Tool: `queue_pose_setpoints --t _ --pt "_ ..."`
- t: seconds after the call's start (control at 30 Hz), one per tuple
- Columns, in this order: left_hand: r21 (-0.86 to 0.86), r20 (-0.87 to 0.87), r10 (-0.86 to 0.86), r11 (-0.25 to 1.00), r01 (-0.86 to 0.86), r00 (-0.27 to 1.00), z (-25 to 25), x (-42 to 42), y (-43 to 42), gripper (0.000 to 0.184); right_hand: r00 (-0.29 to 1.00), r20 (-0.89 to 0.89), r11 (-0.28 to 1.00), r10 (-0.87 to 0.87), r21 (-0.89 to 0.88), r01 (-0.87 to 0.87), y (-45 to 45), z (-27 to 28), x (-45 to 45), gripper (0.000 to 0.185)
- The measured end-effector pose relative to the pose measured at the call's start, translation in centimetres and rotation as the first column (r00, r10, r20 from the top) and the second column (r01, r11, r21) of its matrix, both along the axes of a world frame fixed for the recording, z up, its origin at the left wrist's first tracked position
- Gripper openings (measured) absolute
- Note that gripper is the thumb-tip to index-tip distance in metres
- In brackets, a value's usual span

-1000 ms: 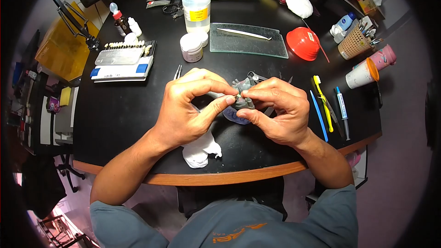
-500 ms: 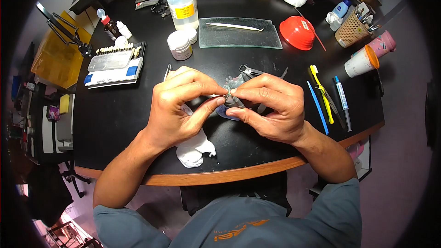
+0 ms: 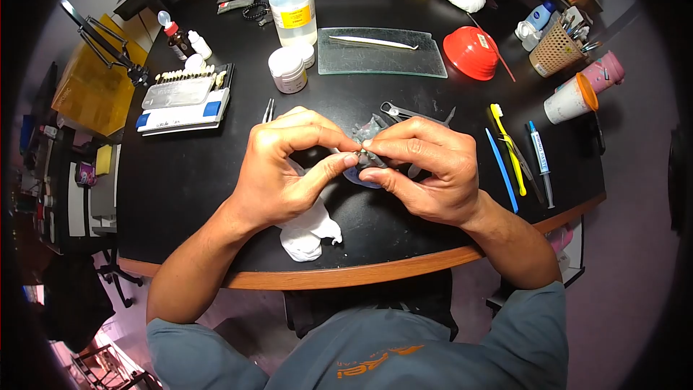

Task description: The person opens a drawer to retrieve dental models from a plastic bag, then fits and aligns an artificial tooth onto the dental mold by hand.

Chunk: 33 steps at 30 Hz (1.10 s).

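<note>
From the head view, you had both hands up over the black table point(image 3: 188, 209), close together. Between them was the bumpy dark grey piece point(image 3: 369, 128), just above a see-through bluish round thing point(image 3: 354, 177). Your fingers hid a lot of both.

Your left hand point(image 3: 289, 166) was bent, its pointer finger and thumb almost meeting at the grey piece. I can't tell if they had hold of a tiny bit there. Your right hand point(image 3: 429, 166) was partly closed, pinching the grey piece between pointer finger and thumb.

Your left hand covered part of the shiny metal tweezers point(image 3: 269, 110). Your right hand covered part of a grey metal tool with a round end point(image 3: 393, 110). The crumpled white cloth point(image 3: 303, 238) lay near your left wrist.

Past your hands were a flat clear glass plate point(image 3: 382, 61) with a thin white stick tool point(image 3: 372, 42) on it, a round white tub point(image 3: 288, 72) and a red bowl point(image 3: 468, 54). A blue stick point(image 3: 502, 170) and a yellow toothbrush point(image 3: 510, 152) lay to the right.
</note>
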<state>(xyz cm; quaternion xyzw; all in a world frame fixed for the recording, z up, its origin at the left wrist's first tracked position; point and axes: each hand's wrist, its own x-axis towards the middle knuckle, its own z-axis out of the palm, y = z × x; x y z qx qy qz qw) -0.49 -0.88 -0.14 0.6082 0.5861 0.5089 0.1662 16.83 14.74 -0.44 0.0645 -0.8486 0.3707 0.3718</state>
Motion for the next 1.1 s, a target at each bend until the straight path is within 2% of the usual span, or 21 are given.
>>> queue_pose_setpoints --t 0.1,0.3,0.7,0.8,0.9,1.0,1.1 --pt "-0.037 0.107 0.011 0.999 -0.007 0.994 0.06 0.02 -0.03 0.014 1.0 0.002 1.0 -0.002 -0.014 0.002 -0.01 0.02 0.0 0.029" --pt "-0.048 0.207 -0.033 0.998 0.044 0.978 -0.14 -0.04 -0.07 0.017 1.0 0.014 0.999 0.017 -0.045 -0.016 -0.01 0.15 0.1 0.029" --pt "0.027 0.015 -0.02 0.999 0.019 1.0 -0.36 -0.29 -0.04 0.02 0.999 0.035 1.0 0.0 -0.021 0.001 -0.12 0.18 0.16 0.03" --pt "0.021 0.091 0.035 0.999 -0.037 0.995 -0.25 0.17 0.05 0.028 1.0 -0.017 1.0 0.007 0.011 -0.007 -0.07 0.11 -0.06 0.028" --pt "0.06 0.008 0.061 0.996 -0.061 0.998 0.0 0.25 0.03 0.036 1.0 0.002 0.999 -0.023 -0.028 0.023 -0.41 0.38 0.13 0.025" --pt "0.109 -0.161 0.073 0.992 -0.056 0.984 0.26 -0.06 -0.02 0.04 0.999 -0.041 1.0 0.004 0.032 -0.002 0.0 0.14 0.06 0.024" --pt "0.115 -0.189 0.073 0.992 -0.051 0.979 0.21 0.03 -0.03 0.043 0.998 -0.051 0.999 0.021 0.039 -0.019 -0.01 0.25 0.2 0.024"
